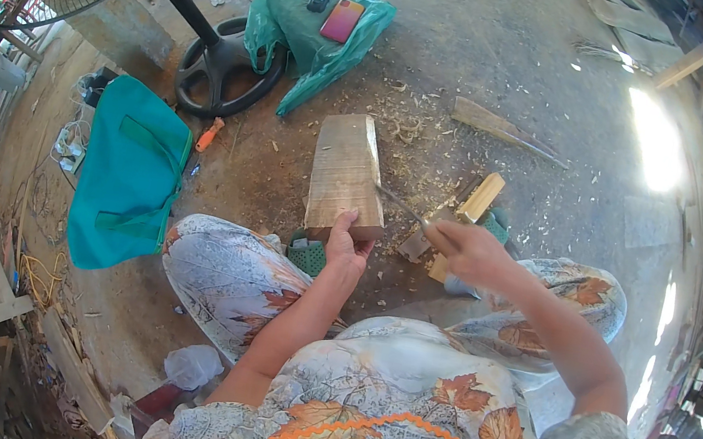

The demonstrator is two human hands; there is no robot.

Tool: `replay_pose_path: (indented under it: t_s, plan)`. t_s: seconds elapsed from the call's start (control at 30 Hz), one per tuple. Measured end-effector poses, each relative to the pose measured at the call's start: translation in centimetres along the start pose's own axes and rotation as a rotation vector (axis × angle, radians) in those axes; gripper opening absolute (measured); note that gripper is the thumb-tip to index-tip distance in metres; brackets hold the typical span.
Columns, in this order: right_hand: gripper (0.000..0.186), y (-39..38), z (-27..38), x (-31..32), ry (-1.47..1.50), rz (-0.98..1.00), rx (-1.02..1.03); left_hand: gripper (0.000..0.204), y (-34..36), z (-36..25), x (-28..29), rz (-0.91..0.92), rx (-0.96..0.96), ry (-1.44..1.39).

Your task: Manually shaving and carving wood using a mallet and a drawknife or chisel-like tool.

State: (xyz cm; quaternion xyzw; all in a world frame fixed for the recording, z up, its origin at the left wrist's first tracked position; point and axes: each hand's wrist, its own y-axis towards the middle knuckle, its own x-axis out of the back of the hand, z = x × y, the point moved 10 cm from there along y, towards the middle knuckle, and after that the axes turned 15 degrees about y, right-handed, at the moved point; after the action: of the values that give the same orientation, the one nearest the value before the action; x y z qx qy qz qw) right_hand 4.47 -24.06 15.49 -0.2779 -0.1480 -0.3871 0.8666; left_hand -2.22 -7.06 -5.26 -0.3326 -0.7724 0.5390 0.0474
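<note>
A thick, pale brown wooden block [344,159] stands tilted on the floor in front of me. My left hand [349,242] grips its lower end, with the thumb on the front face and the fingers around the edge. My right hand [476,256] is closed round the wooden handle of a carving tool with a thin metal blade [402,204]. The blade's tip meets the block's right edge; whether it is a chisel or a knife I cannot tell. Wood shavings [408,125] lie scattered beyond and beside the block.
Right of the block lie short wood pieces [480,196], and farther off a long wood strip [509,132]. A teal bag [125,174], an orange-handled tool [209,135] and a fan's round base [194,80] are on the left. A green plastic bag [306,15] carries a phone [341,21].
</note>
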Motion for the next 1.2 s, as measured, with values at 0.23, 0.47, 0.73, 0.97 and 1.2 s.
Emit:
replay_pose_path:
  t_s: [0.23, 0.47, 0.73, 0.97, 1.2]
  plan:
    - [0.015, 0.5, -0.7, 0.4, -0.011, -0.095, -0.026, 0.049, 0.0, 0.0, 0.4, -0.064, -0.009, -0.010]
    - [0.026, 0.7, 1.6, 1.9, 0.051, 0.082, -0.245, 0.053, 0.4, 0.1, 0.9, -0.086, -0.002, 0.024]
    - [0.021, -1.8, 1.4, 0.0, -0.119, 0.048, -0.063, 0.049, -0.6, -0.3, 0.2, -0.071, -0.023, 0.049]
    - [0.014, 0.6, 0.0, -0.3, -0.047, 0.037, -0.083, 0.047, 0.6, -0.6, 1.4, -0.129, -0.052, 0.057]
    - [0.011, -2.7, 1.5, -0.2, -0.034, 0.055, -0.167, 0.047, 0.2, -0.2, 2.3, -0.177, -0.035, 0.043]
